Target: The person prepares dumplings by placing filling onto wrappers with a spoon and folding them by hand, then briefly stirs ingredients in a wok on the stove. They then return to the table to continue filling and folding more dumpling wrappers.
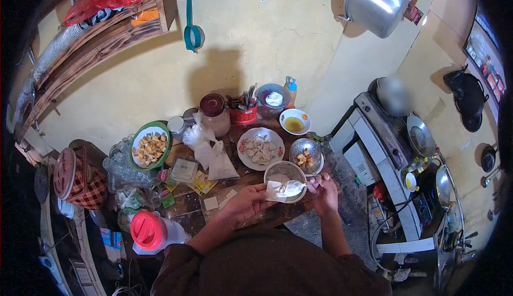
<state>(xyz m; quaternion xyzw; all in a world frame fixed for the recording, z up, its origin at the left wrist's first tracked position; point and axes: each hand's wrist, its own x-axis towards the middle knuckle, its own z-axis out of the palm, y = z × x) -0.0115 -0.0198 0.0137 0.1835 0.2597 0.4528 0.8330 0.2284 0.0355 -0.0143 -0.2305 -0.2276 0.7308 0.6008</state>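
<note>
White dollop (289, 189) stretches left to right between the hands (249, 202) (325, 193)

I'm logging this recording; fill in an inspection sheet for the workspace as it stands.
Surface: brown table, crowded.
Job's things: a pale square sheet and a white mass, held over a bowl; nearby, a plate of pale pieces and a silver bowl with browned pieces.
Clutter: white plastic bags, a green-rimmed bowl of browned pieces, a red-lidded jug.
Hands: left hand pinches the sheet between its fingers; right hand is at the white mass's other end, its grip too small to judge.
Cables: a thin loop near the stove; hose or cable, unclear.
Surroundings: wooden shelf and hanging pot above.
</note>
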